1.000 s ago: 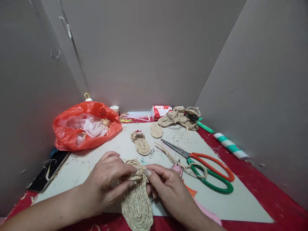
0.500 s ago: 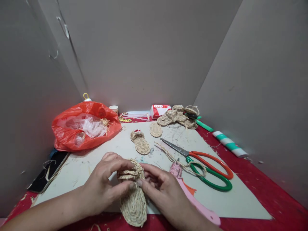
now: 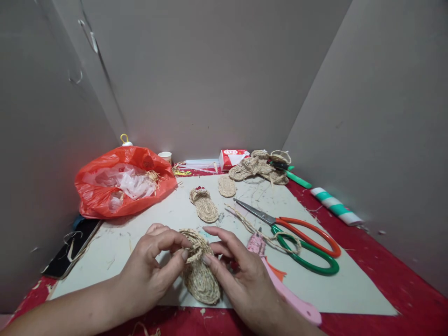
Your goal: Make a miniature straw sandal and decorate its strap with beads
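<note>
The woven slipper (image 3: 202, 282) is positioned at the near edge of the pale board (image 3: 350, 296), between both hands, strap end away from the person. The left hand (image 3: 149, 263) pinches the strap between thumb and index finger, apparently to lift the band off the sole. The right hand (image 3: 241, 275) sets its thumb against the strap's right edge, probably to steady it; its index finger extends clear. Whether its other fingers grip from behind cannot be told.

The slipper is of coarse, straw-coloured plaited fibre, coiled into a long oval with ridged rows. A smaller slipper (image 3: 206, 208) with red beads lies ahead, beside a flat oval sole (image 3: 227, 186); both are of similar fibre.

The scissors (image 3: 255, 211) lie to the right, within easy reach, with smooth orange and green handles and a metal blade. A twisted cord (image 3: 245, 222) crosses the green handle. A pink-handled tool (image 3: 292, 303) lies near the right forearm. The board presumably protects the red tabletop (image 3: 409, 280).
</note>
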`<act>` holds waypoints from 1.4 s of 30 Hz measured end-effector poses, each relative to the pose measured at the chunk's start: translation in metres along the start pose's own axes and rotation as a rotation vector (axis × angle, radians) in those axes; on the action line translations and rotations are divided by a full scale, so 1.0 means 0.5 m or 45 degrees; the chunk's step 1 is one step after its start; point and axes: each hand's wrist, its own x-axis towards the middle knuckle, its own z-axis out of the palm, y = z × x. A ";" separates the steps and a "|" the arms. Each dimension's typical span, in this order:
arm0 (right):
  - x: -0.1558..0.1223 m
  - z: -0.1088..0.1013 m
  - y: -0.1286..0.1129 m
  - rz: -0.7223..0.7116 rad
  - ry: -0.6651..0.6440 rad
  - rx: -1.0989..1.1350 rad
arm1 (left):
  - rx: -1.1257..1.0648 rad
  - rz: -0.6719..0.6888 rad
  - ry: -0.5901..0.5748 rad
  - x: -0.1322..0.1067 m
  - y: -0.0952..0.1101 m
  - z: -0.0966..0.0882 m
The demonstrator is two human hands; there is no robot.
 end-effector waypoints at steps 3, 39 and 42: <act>0.005 -0.001 -0.004 0.072 -0.024 0.072 | -0.001 -0.017 -0.005 0.000 0.000 -0.001; 0.004 0.008 -0.008 0.016 -0.108 -0.033 | -0.021 -0.161 -0.197 0.012 -0.011 0.000; 0.002 0.010 -0.008 -0.049 -0.099 -0.035 | -0.030 -0.222 -0.242 0.016 -0.006 0.000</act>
